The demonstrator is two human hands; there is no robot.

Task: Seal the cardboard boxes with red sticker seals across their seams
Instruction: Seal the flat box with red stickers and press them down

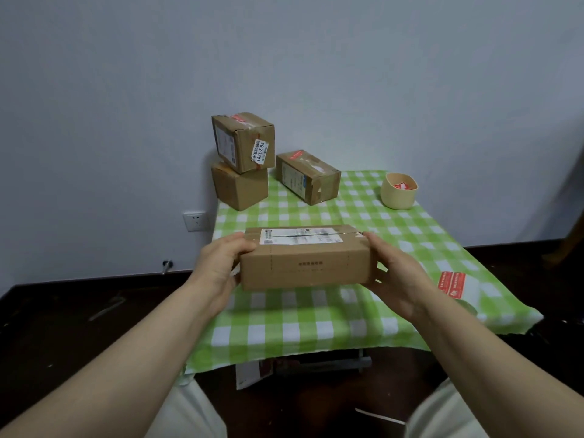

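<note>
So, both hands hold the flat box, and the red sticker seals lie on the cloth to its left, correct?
No. The head view shows the red sticker seals on the cloth to the right of the flat box; the left hand and right hand hold it.

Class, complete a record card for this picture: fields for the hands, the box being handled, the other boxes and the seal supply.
Hands: left hand and right hand grip the held box, one at each end
Held box: white label on top; no red seal visible
Other boxes: top box stacked on lower box; side box to their right; red seals on top box and side box
Seal supply: sticker sheet on the tablecloth, near the right hand; red stickers in the bowl
</note>
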